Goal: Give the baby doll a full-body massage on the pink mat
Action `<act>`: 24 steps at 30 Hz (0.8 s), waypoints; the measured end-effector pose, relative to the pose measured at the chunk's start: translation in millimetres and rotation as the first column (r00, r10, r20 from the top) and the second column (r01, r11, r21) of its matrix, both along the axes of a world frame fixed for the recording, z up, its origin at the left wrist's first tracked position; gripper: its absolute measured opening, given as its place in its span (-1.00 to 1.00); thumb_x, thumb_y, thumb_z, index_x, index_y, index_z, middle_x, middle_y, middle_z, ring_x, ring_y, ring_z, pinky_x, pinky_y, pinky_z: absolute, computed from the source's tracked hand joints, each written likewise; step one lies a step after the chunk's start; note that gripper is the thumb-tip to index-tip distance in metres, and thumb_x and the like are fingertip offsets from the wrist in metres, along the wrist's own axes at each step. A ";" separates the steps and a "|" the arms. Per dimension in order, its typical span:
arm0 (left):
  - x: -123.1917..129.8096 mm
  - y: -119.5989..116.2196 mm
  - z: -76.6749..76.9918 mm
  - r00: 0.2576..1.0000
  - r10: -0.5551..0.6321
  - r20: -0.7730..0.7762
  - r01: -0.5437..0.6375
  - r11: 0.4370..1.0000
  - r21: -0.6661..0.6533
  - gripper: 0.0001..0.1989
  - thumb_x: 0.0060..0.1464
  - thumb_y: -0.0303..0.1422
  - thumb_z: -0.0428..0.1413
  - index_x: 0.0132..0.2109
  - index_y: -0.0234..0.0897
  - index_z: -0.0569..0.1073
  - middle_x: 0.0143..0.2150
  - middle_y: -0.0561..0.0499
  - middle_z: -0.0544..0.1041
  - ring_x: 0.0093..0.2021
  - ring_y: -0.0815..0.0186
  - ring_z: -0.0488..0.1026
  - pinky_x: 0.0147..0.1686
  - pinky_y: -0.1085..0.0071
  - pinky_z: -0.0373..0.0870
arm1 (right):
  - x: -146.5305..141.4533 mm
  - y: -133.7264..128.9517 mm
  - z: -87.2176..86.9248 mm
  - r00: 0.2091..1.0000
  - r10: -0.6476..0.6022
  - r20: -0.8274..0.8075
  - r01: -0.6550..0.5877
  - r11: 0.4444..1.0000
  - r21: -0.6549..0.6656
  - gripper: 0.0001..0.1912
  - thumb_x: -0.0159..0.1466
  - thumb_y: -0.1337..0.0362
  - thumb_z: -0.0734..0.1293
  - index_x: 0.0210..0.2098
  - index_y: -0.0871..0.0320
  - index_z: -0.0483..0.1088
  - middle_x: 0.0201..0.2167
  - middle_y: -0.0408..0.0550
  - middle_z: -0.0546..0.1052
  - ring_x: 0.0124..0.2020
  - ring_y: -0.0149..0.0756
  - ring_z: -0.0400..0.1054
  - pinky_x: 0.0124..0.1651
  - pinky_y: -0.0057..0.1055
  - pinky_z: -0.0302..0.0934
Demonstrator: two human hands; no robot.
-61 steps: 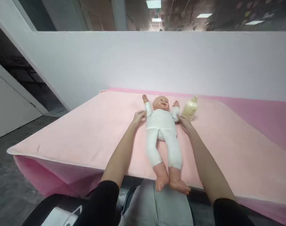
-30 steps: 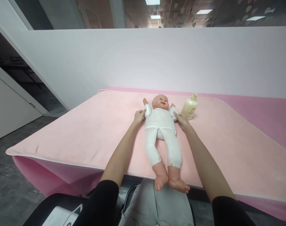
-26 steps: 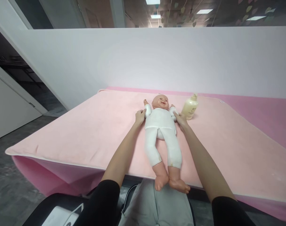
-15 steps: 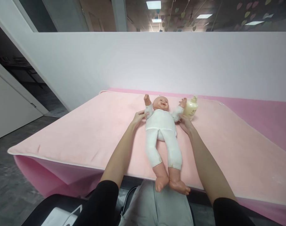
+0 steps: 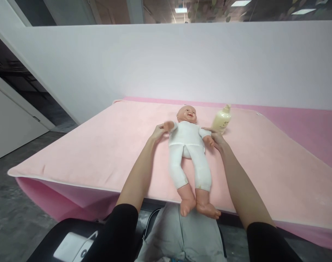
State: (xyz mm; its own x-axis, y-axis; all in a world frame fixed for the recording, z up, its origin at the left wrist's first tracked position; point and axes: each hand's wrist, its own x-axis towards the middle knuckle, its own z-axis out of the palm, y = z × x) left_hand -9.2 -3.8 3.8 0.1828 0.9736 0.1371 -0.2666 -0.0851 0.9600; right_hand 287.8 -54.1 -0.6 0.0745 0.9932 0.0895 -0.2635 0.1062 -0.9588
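A baby doll (image 5: 186,134) in a white top and trousers lies on its back on the pink cloth, its head away from me and its bare feet over the near edge. My left hand (image 5: 158,131) is closed on the doll's arm at the left, near its hand, which is a little blurred. On the other side, my right hand (image 5: 217,138) grips the doll's sleeved arm, fingers over the top; that small hand points down towards me. Just beyond my right hand stands a pale yellow pump bottle (image 5: 222,119).
The light pink cloth (image 5: 100,145) covers the table over a darker pink sheet (image 5: 305,131). A white wall (image 5: 166,62) rises behind it. At lower left, a white device (image 5: 71,247) with a cable lies on a black seat (image 5: 51,236).
Both doll arms, raised beside its head before, are now lowered to its sides, with my hands on them. The view has tilted slightly down.
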 end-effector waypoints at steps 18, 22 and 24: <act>17.5 13.3 -13.3 0.893 0.318 -0.318 -0.307 0.948 0.086 -0.53 -0.15 0.02 0.20 -0.63 -0.30 0.32 -0.67 0.10 0.25 -0.60 0.45 0.18 -0.58 0.47 0.10 | -15.9 15.9 -7.2 0.925 -0.244 0.291 0.236 0.970 0.064 -0.55 -0.06 -0.13 0.44 -0.52 0.17 0.45 -0.56 -0.14 0.48 -0.51 -0.40 0.30 -0.44 -0.48 0.18; 16.2 10.6 -10.9 0.958 0.238 -0.157 -0.235 0.971 0.039 -0.59 -0.16 -0.03 0.23 -0.54 -0.31 0.40 -0.61 0.08 0.33 -0.53 0.42 0.27 -0.50 0.47 0.19 | -13.1 16.0 -7.1 0.953 -0.213 0.215 0.212 0.977 0.028 -0.55 -0.08 -0.12 0.46 -0.49 0.17 0.47 -0.52 -0.14 0.51 -0.47 -0.39 0.33 -0.39 -0.46 0.23; 12.4 7.9 -7.4 0.986 0.163 -0.039 -0.161 0.986 0.043 -0.65 -0.19 -0.10 0.27 -0.41 -0.33 0.49 -0.47 0.04 0.46 -0.43 0.39 0.36 -0.39 0.45 0.28 | -8.7 12.6 -5.6 0.983 -0.121 0.140 0.121 0.993 0.010 -0.57 -0.09 -0.05 0.50 -0.41 0.17 0.51 -0.43 -0.12 0.55 -0.39 -0.36 0.38 -0.28 -0.44 0.29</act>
State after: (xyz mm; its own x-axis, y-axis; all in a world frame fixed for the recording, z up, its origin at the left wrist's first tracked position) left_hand 3.2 4.1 -3.6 0.0295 0.9847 0.1716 -0.2057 -0.1620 0.9651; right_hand 279.1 -41.5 -6.2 0.1807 0.9775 0.1093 -0.1121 0.1308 -0.9850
